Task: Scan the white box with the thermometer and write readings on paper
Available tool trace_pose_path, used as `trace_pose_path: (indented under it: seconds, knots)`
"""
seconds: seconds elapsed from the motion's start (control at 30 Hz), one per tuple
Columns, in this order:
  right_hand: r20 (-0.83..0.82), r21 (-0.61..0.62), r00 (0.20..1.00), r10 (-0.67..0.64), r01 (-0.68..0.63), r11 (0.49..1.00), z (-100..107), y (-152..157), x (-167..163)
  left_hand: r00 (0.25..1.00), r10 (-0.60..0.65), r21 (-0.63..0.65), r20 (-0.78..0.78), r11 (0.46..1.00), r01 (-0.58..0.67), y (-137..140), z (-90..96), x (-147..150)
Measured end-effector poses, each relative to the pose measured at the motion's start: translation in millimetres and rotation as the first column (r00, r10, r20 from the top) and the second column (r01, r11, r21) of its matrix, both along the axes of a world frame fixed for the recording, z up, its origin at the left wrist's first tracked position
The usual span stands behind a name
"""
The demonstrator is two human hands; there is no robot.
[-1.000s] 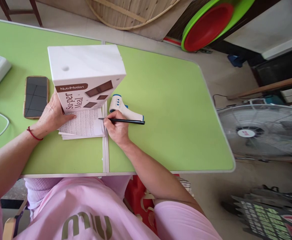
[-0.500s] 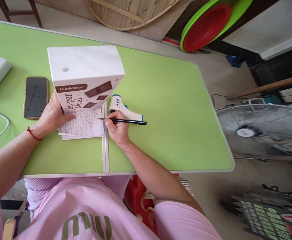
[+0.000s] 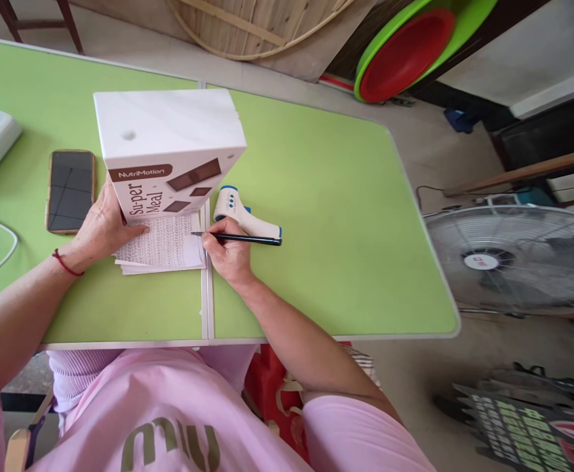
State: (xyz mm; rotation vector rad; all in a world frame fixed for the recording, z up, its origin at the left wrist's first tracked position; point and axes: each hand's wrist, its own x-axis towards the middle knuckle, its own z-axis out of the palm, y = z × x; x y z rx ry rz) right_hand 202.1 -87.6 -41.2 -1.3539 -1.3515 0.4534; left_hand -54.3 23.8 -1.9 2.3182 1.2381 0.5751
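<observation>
We see the box (image 3: pixel 169 124) on the bench (image 3: pixel 336 229), its contents hidden; it covers the far part of the paper (image 3: pixel 172 252), whose writing is too small to read. The right hand (image 3: pixel 230 252) pinches the pen (image 3: pixel 252 238), tip at the paper's right side. The left hand (image 3: pixel 101 223) rests its thumb on the paper; the box masks its fingertips, so we cannot tell their grip. Beyond, a red basin (image 3: pixel 405 56) overlaps a green basin (image 3: pixel 464 33), cut off above.
</observation>
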Motion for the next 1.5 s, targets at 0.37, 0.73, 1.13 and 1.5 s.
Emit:
trace_pose_path:
  seconds: [0.37,0.73,1.13,1.5]
  knots:
    - [0.032,-0.04,0.999,0.002,0.0,0.999,-5.4,-0.8,2.7,1.0,0.0,0.007,-0.01,1.0,0.0,-0.4,0.2,1.3]
    - [-0.061,-0.039,0.998,0.0,-0.003,0.999,-1.3,-0.9,0.7,1.0,-0.002,0.008,-0.02,1.0,0.002,-0.8,1.3,0.5]
    - [-0.06,0.123,0.998,-0.023,0.03,0.992,-5.2,-1.7,-1.3,0.998,-0.049,0.018,0.031,0.999,0.049,-1.1,3.1,-0.9]
    - [0.31,0.173,0.949,-0.051,-0.003,0.985,7.0,-17.0,25.6,0.998,-0.038,-0.007,0.055,0.999,0.038,-1.0,2.6,-1.5]
